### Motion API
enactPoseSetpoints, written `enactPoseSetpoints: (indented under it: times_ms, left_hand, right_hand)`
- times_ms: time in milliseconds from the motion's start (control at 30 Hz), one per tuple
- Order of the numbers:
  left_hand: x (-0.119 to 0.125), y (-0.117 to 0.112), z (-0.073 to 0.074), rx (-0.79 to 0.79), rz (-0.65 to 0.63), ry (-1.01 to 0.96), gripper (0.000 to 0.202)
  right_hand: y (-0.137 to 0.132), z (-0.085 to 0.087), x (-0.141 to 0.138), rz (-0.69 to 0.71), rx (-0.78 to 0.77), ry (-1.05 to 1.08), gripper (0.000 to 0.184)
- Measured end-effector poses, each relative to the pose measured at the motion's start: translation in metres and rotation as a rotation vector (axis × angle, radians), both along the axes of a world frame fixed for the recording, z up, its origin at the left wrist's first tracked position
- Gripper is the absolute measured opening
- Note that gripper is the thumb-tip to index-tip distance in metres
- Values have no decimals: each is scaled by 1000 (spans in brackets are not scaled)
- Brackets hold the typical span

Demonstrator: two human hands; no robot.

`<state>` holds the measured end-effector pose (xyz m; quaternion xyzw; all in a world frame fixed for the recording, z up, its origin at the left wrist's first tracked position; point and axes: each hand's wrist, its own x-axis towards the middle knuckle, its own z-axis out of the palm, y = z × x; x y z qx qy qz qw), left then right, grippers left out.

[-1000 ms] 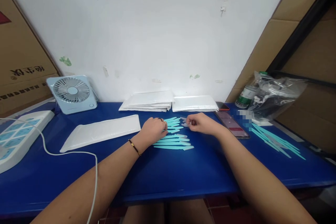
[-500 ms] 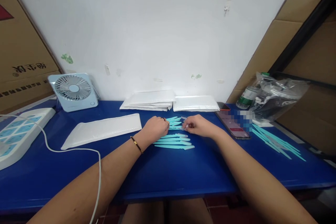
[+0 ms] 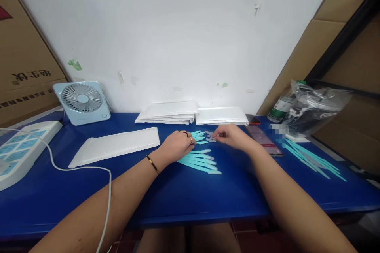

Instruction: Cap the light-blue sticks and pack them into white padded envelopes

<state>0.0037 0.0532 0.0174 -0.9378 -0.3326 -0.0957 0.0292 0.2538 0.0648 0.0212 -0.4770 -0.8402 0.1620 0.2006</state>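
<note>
My left hand (image 3: 179, 145) curls over several thin teal eyebrow razors on the blue table, its fingers closed round the handle end of one razor (image 3: 202, 142). More razors (image 3: 196, 134) lie just beyond its fingertips. Below that hand, another group of razors (image 3: 202, 162) fans out with the blade ends to the right. My right hand (image 3: 230, 136) is closed in a pinch just right of the razors, on a small clear blade cap (image 3: 214, 136) partly hidden by the fingers. Loose clear caps (image 3: 208, 132) lie beside it.
White padded mailers (image 3: 169, 112) are stacked by the wall, with a single mailer (image 3: 115, 146) at left. A fan (image 3: 83, 101), a power strip (image 3: 26, 146) and a white cable (image 3: 74, 170) are on the left. At right are a phone (image 3: 264, 140), more razors (image 3: 311, 158) and a plastic bag (image 3: 317, 106).
My right hand has moved right and slightly away, apart from the razor tips. The lower razors have spread into a wider fan, their front tips nearer to me.
</note>
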Motion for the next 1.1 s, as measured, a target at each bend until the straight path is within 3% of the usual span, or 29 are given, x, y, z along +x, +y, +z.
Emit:
enactPoseSetpoints:
  times_ms: [100,233,467,633,1100]
  left_hand:
    - [-1,-1,0,40,42,43,34]
    - [-1,-2,-6,72,29,71,39]
    - [1,-2,-7,70,18,85,38]
    - [1,-2,-7,68,16,93,38]
    - [4,-5,-3,19,-7,144,34]
  right_hand:
    - [7,-4,7,-73,49,-75,16]
    - [10,-10,1,-18,43,-140,13]
    - [7,-8,7,-22,-133,-66,15]
    - [6,-6,7,-85,-123,-73,19]
    - [6,-21,-21,144,50,-33,8]
